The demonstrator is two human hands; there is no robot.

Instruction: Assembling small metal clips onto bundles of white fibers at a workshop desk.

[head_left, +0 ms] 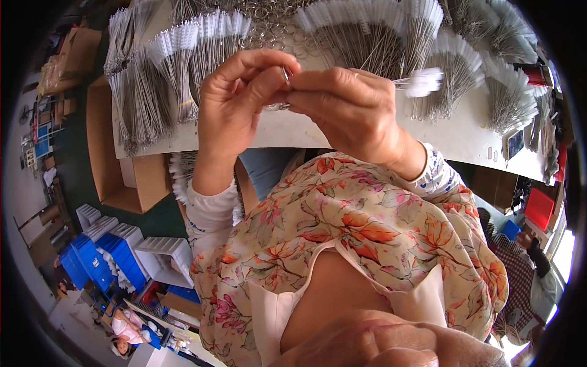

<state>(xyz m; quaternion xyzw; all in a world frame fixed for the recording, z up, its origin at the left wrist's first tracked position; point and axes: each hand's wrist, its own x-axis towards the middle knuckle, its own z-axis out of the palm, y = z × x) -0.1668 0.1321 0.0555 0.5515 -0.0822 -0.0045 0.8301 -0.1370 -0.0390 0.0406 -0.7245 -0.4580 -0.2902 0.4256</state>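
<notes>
My left hand (235, 92) is closed, its thumb and fingers pinching a small metal ring (286, 76) in front of the table's near edge. From the other side the fingertips of my right hand (351, 101) meet the same ring, pressed together. White-bristled wire brushes (422, 83) stick out past my right hand; their wire ends run behind it, and I cannot tell whether it holds them. Beyond both hands, loose metal rings (278, 30) lie heaped on the table (281, 131). Bundles of brushes (183, 49) flank the heap at left, with fanned brushes (367, 37) at right.
A cardboard box (131, 177) stands open left of the table. Blue bins (92, 263) and a grey crate (165, 257) sit on the floor at lower left. A phone-like dark object (515, 144) lies at the table's right end. Other people (128, 330) are in the background.
</notes>
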